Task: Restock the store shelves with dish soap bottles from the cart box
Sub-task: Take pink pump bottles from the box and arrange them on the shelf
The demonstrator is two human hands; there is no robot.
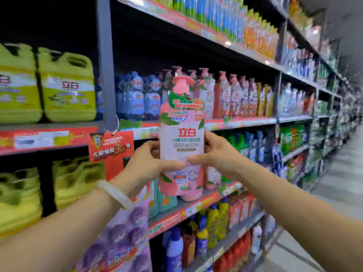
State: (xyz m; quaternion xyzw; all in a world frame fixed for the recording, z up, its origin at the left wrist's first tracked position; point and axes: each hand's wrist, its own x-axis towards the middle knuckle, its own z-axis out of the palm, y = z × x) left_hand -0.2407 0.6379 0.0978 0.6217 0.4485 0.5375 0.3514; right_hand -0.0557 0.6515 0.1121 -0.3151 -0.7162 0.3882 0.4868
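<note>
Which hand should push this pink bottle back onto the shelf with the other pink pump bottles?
Probably the right hand. The matching pink pump bottles stand up and to the right of the held pink bottle, on that hand's side. The left hand grips from the side away from them.

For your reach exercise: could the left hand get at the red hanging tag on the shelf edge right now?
Probably not at once: the left hand grips the pink dish soap bottle together with the right hand. The red tag hangs unobstructed beside it.
</note>
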